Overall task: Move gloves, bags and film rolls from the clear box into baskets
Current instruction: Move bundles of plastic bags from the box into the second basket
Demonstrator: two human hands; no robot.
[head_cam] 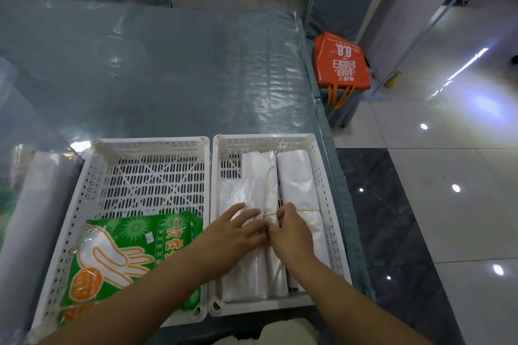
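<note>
Hands: I have both down in the right basket (326, 193), meeting over the middle bag bundle (270, 232).
Left hand (238, 228): fingers spread flat and open, pressing on the clear left bag bundle (241, 260); it grips nothing that I can see.
Right hand (291, 230): fingers curled at the yellow band round the middle bundle; pinched on it or only touching, I cannot tell.
Bag bundles: three lie side by side, long axes running from the near edge to the far edge of the basket; the right bag bundle (297, 179) sits against the right wall.
Key relation: the bundles lie straight under both hands, lengthwise away from me, so either hand is equally near; I judge this a tidying press, not a carry.
Gloves pack (126, 258): green, in the near part of the left basket (151, 148), whose far half is bare.
Clear box (33, 176): at the left edge of the bench, nearer my left hand; contents too blurred to name.
Next: I expect the left hand to fetch from there.
</note>
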